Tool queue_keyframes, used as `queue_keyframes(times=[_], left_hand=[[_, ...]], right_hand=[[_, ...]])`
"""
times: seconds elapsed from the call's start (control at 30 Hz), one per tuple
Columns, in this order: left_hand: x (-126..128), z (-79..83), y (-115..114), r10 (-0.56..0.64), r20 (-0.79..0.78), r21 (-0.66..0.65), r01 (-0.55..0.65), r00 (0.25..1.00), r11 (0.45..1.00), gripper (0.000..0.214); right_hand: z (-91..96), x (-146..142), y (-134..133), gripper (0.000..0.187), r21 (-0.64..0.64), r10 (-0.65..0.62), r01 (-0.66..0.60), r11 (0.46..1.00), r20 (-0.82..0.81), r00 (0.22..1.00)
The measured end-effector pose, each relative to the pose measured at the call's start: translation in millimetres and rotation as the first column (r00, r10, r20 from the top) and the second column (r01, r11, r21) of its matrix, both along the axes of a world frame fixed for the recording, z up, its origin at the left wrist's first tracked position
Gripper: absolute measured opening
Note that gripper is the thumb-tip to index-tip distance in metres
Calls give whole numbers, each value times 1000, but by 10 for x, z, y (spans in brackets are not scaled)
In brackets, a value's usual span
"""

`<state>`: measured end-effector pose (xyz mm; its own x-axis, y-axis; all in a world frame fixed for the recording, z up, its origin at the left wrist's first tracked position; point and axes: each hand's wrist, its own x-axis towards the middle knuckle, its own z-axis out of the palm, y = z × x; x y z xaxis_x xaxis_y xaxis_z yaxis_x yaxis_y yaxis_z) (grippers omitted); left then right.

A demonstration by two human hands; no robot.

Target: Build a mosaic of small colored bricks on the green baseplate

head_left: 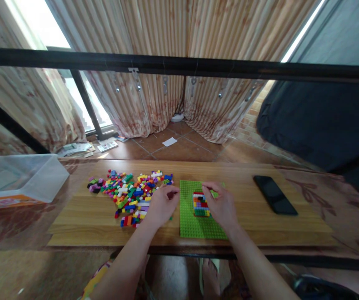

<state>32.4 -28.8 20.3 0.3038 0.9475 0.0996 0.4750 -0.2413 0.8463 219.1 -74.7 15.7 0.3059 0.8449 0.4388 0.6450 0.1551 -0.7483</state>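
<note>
A green baseplate point(189, 218) lies on the wooden board, with a small block of coloured bricks point(200, 205) built on its upper middle. My right hand point(221, 205) rests on the plate beside that block, fingers curled and pinched at its top edge. My left hand point(162, 205) sits at the plate's left edge, fingers curled in a pinch; what they hold is too small to make out. A heap of loose coloured bricks point(129, 191) spreads out to the left of my left hand.
A black phone point(275, 194) lies on the right of the wooden board point(82, 216). A clear plastic tub point(20, 177) stands at the far left. A black bar point(179, 64) crosses overhead. Curtains and tiled floor lie beyond.
</note>
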Motion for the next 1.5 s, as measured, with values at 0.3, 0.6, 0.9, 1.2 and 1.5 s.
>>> queue_keyframes(times=[0.3,0.6,0.9,1.2,1.5], left_hand=[[299,8,-90,244,659,-543,226,711,809,19],[374,9,-131,240,702,-587,355,671,727,31],[468,40,-161,206,701,-583,382,683,717,31],[387,-32,-29,230,489,-533,80,842,842,15],[377,-256,-60,-143,253,-306,219,957,926,23]], right_hand=[[78,-128,-91,14,-35,195,-194,980,52,979],[116,-85,-102,15,-51,223,-222,974,16,975],[114,59,-109,18,-68,188,-187,980,4,982],[5,393,-90,19,-119,117,-118,986,-14,993],[-51,289,-82,13,-262,258,-208,942,171,951]])
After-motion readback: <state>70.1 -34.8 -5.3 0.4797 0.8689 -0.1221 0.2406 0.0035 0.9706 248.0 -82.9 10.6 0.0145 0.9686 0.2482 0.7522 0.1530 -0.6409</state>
